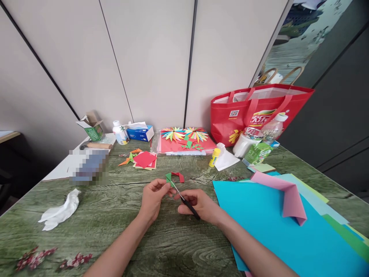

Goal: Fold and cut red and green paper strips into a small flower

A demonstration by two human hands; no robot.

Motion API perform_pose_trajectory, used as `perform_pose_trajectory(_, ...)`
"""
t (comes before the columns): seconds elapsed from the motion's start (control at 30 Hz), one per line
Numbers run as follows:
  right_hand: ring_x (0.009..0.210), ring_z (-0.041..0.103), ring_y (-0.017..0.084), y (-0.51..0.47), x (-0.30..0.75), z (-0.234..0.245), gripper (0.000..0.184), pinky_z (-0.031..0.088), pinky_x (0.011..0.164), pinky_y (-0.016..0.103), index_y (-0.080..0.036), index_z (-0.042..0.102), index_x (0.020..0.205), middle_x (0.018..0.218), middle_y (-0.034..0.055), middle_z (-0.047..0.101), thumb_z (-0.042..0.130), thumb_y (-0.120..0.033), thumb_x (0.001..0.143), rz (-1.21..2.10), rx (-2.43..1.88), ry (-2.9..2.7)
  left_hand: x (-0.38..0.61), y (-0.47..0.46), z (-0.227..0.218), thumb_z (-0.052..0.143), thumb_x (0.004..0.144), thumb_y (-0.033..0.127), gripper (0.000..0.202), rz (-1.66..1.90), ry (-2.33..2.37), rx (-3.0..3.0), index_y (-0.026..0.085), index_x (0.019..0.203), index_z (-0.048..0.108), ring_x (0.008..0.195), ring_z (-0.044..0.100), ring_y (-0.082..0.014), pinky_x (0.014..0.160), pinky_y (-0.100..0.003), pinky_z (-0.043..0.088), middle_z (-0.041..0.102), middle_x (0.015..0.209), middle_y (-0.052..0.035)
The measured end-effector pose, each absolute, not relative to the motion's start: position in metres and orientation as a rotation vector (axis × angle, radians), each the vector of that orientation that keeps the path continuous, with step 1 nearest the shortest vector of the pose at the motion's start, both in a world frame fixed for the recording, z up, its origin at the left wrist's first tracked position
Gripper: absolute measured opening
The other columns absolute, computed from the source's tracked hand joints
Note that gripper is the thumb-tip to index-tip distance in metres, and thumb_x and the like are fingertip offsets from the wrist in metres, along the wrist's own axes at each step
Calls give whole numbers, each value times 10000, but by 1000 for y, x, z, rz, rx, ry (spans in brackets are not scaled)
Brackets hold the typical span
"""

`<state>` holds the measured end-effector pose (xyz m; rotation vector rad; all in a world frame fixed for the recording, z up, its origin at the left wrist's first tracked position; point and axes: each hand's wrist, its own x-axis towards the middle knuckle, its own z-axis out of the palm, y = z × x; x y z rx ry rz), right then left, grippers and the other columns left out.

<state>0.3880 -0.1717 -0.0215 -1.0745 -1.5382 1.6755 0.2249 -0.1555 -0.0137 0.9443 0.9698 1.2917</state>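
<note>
My left hand [154, 196] pinches a small folded paper piece [173, 177], green on one side and red on the other, above the green wood-grain table [115, 215]. My right hand [198, 204] grips small black-handled scissors [184, 200], whose blades point up-left into the green part of the paper. Both hands are closed and nearly touch at the table's middle.
Large sheets of blue, pink and green paper [282, 215] lie at the right. A crumpled tissue [59, 211] lies at the left. Behind are folded red paper [145, 159], colourful paper stars [184, 134], a yellow glue stick [214, 157], a tissue box [140, 132] and a red bag [256, 111].
</note>
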Motion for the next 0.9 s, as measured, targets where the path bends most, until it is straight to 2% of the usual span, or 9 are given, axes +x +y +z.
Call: perform_pose_trajectory(0.9, 481, 333, 71, -173, 390, -22, 394, 271, 457, 197, -125, 615, 836, 511, -55, 398, 667, -458, 634, 1638, -1104, -1594, 228, -158, -8, 716, 596, 200, 177, 1337, 1075, 975, 139, 672, 568, 483, 604, -132, 479, -219, 453, 662, 528, -12)
